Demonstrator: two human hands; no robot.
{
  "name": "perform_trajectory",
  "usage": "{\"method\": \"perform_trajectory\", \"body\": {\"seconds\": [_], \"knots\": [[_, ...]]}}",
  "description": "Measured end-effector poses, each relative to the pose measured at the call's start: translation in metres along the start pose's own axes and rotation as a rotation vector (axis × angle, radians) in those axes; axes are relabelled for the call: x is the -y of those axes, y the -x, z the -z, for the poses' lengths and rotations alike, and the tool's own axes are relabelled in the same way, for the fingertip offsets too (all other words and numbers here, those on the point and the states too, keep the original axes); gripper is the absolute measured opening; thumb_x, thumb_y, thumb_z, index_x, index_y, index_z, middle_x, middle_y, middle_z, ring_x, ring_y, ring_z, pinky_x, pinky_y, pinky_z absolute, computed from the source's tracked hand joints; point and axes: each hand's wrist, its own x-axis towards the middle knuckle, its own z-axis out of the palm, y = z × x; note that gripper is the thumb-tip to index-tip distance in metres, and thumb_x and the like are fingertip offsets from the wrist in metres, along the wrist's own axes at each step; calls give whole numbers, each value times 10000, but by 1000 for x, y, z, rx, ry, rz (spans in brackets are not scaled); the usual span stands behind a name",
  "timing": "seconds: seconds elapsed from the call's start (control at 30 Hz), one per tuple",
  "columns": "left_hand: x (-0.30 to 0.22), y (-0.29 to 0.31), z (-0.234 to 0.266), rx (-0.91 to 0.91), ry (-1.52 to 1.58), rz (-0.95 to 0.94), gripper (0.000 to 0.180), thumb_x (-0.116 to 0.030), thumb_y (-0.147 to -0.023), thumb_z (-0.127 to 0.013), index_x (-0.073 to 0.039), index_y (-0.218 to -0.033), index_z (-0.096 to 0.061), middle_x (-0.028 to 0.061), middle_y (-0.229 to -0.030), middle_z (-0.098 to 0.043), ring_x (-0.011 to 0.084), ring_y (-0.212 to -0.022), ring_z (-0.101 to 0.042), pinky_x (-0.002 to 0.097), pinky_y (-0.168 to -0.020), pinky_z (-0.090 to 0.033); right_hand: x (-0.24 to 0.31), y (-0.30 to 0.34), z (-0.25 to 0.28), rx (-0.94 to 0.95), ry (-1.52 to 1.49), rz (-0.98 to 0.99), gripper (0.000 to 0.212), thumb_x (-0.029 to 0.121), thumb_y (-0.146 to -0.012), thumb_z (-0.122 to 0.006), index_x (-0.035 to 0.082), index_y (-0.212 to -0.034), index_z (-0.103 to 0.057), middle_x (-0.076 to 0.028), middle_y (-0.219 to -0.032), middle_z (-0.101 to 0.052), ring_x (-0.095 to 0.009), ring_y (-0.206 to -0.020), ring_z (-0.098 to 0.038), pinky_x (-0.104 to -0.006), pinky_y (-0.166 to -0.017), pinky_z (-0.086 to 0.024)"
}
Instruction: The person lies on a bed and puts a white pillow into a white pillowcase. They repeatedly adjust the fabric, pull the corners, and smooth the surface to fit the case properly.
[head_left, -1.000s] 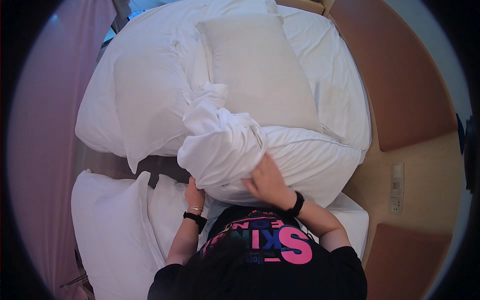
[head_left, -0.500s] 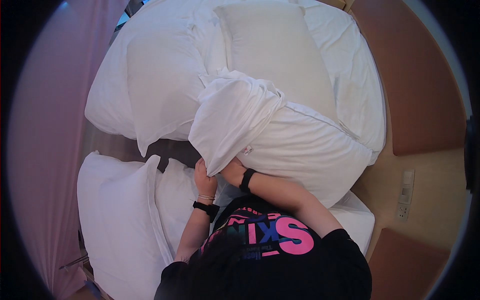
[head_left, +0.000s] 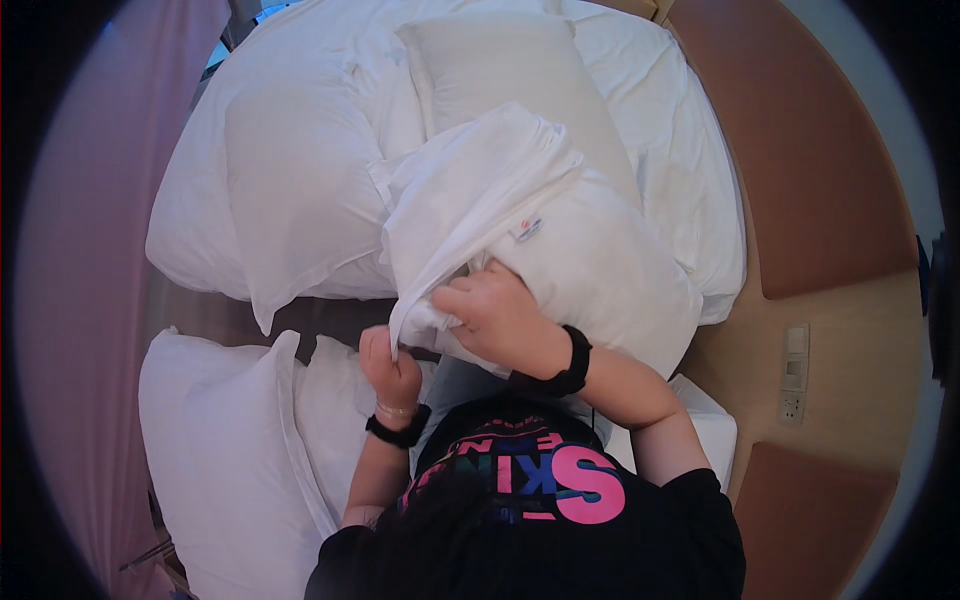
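A white pillow [head_left: 600,250] with a small tag lies across the lap side of the bed, a white pillowcase [head_left: 470,185] bunched over its left end. With its fingers closed, my left hand [head_left: 390,368] pinches the pillowcase's lower left edge. My right hand [head_left: 495,312] is curled at the pillowcase's opening and grips the pillow near its left end; its fingertips are partly hidden in the white cloth. Both wrists carry black bands.
Behind lie another white pillow [head_left: 500,65] and a plump white pillow [head_left: 300,185] on a rumpled white sheet [head_left: 680,170]. More white pillows [head_left: 215,430] sit at the near left. A pink curtain [head_left: 120,250] hangs left; brown wall panels [head_left: 800,150] and a socket strip [head_left: 794,372] are right.
My right hand has moved up and right out from under the cloth onto the pillow's end. The pillowcase has slid back, baring more of the pillow and tag. My left hand shifted slightly left.
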Motion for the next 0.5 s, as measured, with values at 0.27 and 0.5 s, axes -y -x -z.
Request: {"method": "perform_trajectory", "body": {"seconds": [0.27,0.5], "knots": [[-47,27,-3,450,34,-207,149,25,-727,-558,-1,-871,-588,188,-912,-584,366,-762,-555,430,-677,-452,-67,-15,-99,-352,-164,163,228,113,-793,-638,77,-1018,-655,-161,-947,-667,-351,-905,-635,-427,-873,-470],[53,62,-55,720,-216,298,355,-65,-739,-616,47,-1065,-530,279,-1078,-580,478,-981,-585,526,-832,-509,-65,-2,-159,-75,-93,16,245,114,-814,-635,60,-1053,-654,-153,-1010,-668,-328,-943,-635,-405,-879,-485]]}}
